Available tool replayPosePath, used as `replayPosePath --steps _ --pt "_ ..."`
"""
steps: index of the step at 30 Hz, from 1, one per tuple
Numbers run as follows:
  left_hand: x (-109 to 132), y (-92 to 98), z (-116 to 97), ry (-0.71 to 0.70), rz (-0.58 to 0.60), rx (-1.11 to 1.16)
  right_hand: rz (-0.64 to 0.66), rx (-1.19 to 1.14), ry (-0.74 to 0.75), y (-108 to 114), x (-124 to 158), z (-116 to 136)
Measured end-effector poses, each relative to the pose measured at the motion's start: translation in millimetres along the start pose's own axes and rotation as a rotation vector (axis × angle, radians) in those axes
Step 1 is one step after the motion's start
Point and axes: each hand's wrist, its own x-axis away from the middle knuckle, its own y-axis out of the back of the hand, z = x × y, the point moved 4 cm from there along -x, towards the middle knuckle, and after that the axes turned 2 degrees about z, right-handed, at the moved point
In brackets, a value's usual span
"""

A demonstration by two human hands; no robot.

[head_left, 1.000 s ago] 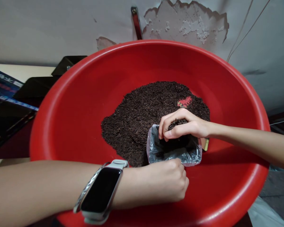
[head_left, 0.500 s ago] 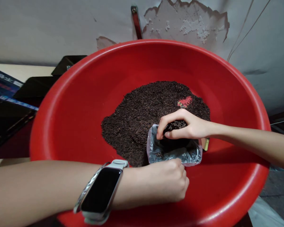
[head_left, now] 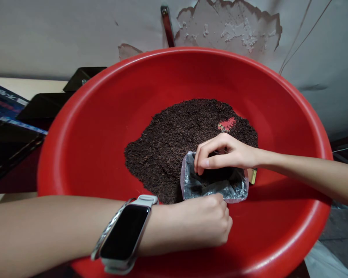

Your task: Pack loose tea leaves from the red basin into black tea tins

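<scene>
There is one basin (head_left: 56,173), one bag (head_left: 187,181), one heap (head_left: 174,143) — one watch (head_left: 124,231), one bracelet (head_left: 108,231).

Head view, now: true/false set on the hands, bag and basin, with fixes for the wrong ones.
1. Dark loose material lies heaped in the red basin. True.
2. The right hand is at the mouth of the clear plastic bag. True.
3. The left hand is spread flat. False: its fingers are curled in; whether it has a grip on anything is hidden.
4. The watch is worn on the right. False: it is worn on the left.
5. A red patch shows toward the right side of the heap. True.
</scene>
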Motion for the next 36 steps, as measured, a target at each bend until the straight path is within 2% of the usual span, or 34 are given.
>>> replayPosePath --steps 6,13,18,22,26,28,30,33,36 --pt "0 2.2 1 0.007 0.007 0.002 0.063 0.112 0.019 -1 0 3" --pt "0 0.6 0 -0.013 0.037 -0.069 0.135 0.497 0.197 -18 6 6" --pt "-1 2.1 -2 -0.076 0.059 -0.086 0.174 0.819 0.263 -22 11 1" --pt "-2 2.6 2 -0.024 0.037 0.000 0.146 0.805 0.309 -13 11 7" --pt "-5 12.2 5 -0.002 -0.125 0.111 0.025 0.608 0.270 0 11 15" --pt "-6 20.3 7 0.035 -0.213 0.091 -0.081 0.434 0.203 8 10 14" --pt "-6 27.1 13 0.134 -0.243 0.002 -0.193 0.236 0.110 17 10 9" --pt "-2 32.9 36 0.364 -0.158 -0.128 -0.384 0.026 -0.003 39 8 -5" --pt "8 32.8 72 0.598 0.005 -0.089 -0.588 -0.002 -0.084 65 7 -24"
